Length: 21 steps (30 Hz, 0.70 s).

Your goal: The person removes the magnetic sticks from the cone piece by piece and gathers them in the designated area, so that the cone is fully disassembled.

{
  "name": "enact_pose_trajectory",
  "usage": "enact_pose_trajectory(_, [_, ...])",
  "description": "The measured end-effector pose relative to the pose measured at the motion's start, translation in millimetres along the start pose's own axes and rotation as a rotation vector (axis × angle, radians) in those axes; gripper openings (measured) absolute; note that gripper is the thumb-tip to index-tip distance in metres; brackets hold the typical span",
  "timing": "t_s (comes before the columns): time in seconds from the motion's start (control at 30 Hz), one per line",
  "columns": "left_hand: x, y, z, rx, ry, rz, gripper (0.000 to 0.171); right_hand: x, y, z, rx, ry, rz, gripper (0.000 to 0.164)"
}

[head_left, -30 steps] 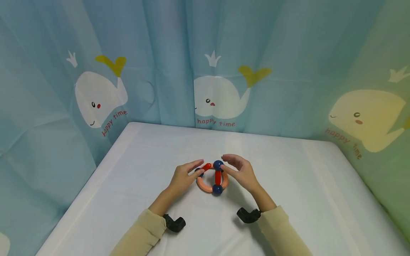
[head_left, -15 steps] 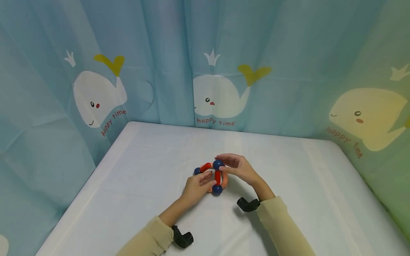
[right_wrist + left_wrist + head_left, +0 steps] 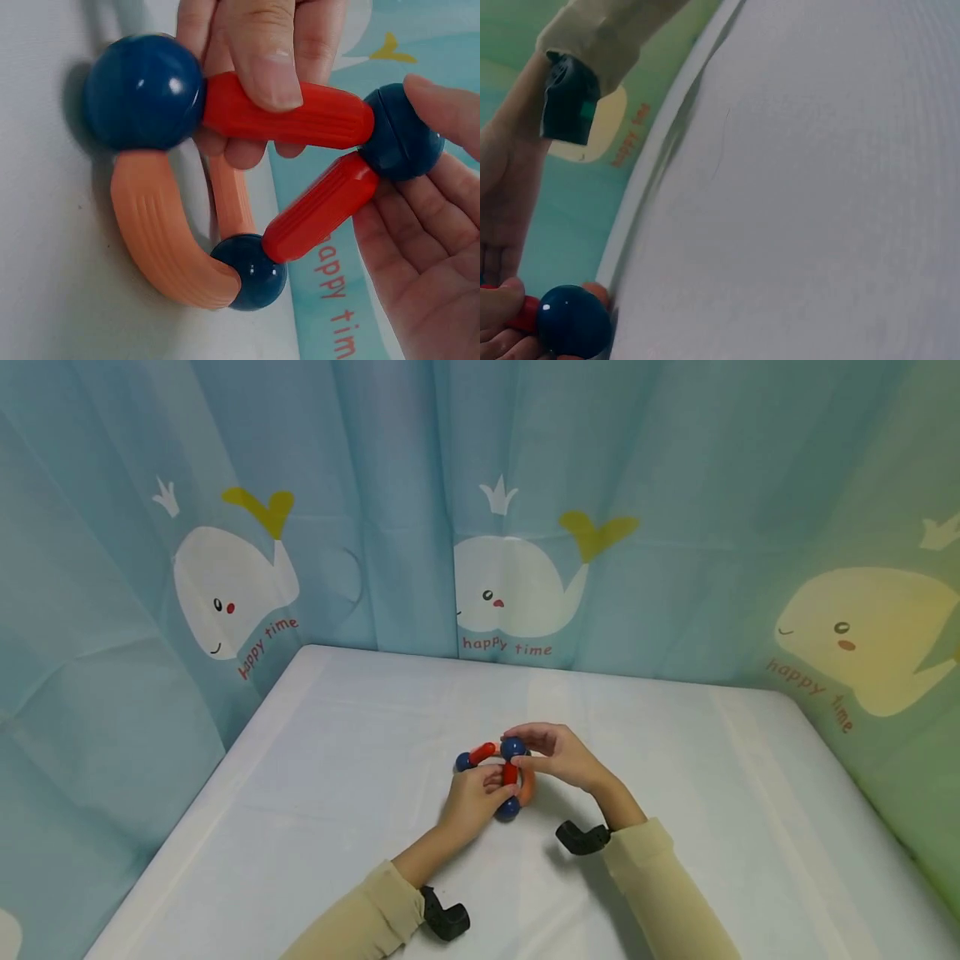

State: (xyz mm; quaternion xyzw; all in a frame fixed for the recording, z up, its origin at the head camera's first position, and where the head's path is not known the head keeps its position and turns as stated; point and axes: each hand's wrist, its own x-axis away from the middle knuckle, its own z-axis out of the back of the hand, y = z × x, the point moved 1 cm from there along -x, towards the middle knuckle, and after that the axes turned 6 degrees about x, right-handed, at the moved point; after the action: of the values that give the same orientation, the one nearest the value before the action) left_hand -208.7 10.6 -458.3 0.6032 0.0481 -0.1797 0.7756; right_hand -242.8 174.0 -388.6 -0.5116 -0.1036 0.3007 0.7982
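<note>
A magnetic-looking toy frame of curved orange rods [image 3: 172, 232], straight red rods and blue balls stands mid-table. My left hand [image 3: 472, 800] pinches one red rod [image 3: 330, 116], its thumb lying along the top. That rod joins the near blue ball [image 3: 145, 94] to the raised blue ball [image 3: 403, 131]. My right hand [image 3: 558, 755] holds the raised ball between thumb and fingers. From there a second red rod [image 3: 319, 206] slopes to another low ball [image 3: 249, 271]. In the head view a further blue ball [image 3: 465, 762] sits at the left beside a red rod [image 3: 483, 752].
The white table [image 3: 675, 793] has a blue curtain [image 3: 405, 527] with printed whales behind it and at its sides. Black wrist cameras, one on the left [image 3: 447, 920] and one on the right [image 3: 583, 837], jut out below the hands.
My left hand has moved right from the left ball and now grips the upright red rod. My right hand has shifted slightly left, its fingers closing in on the raised ball.
</note>
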Motion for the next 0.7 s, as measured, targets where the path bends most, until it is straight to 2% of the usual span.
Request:
enact_pose_trajectory(0.17, [-2.1,0.2,8.7,-0.046,-0.047,0.007,0.023,2.5,-5.7,-2.0,0.023,0.025,-0.006,0.035])
enact_pose_trajectory(0.33, [-4.6,-1.4,19.5,-0.053,-0.113,0.020,0.027,2.4,8.5,-3.6,0.063,0.051,0.016,0.037])
enact_pose_trajectory(0.5, [-6.7,2.3,31.3,-0.054,-0.181,-0.013,0.029,3.8,11.8,-6.6,0.127,0.088,0.042,0.038])
enact_pose_trajectory(0.7, [-7.4,1.5,34.4,-0.056,-0.202,-0.010,0.033,5.0,15.6,-9.5,0.146,0.119,0.045,0.038])
